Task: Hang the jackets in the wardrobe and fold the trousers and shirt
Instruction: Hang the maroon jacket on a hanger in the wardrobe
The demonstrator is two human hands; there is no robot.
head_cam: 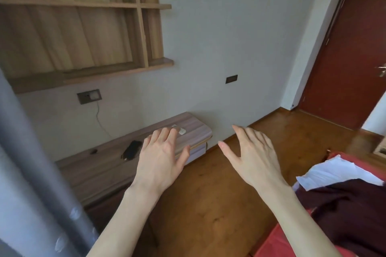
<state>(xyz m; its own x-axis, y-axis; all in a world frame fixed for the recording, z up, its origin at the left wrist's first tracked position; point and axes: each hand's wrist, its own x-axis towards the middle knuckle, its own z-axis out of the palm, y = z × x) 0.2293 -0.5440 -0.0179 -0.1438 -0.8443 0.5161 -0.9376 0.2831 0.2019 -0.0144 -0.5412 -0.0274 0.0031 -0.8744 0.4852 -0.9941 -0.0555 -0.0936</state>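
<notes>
item: both hands raised, empty, ahead of the wearer; left hand (161,157) fingers straight and spread, palm down, holding nothing, seen over the low wooden worktop (108,164) along the wall; right hand (253,157) likewise spread with thumb out, holding nothing, seen over the wooden floor (219,204). garments: dark maroon garment (346,210) heaped at lower right on a red bed cover (269,242), with a white garment (334,170) lying partly under it at its far edge; which is a jacket, trousers or shirt cannot be told from the heap. wardrobe: not in view; a red-brown door (351,51) stands at upper right, a wooden wall shelf (87,37) at upper left, a grey curtain (27,152) at left edge. on the worktop: a small black object (132,149) and pale scraps (180,129). status, judged: nothing yet picked up. risks, judged: gaze and hands point away from the pile, so a reach may be blind and catch two pieces together; the overlapped white piece could drag off onto the floor; a jacket mistaken for the shirt would be folded instead of hung
</notes>
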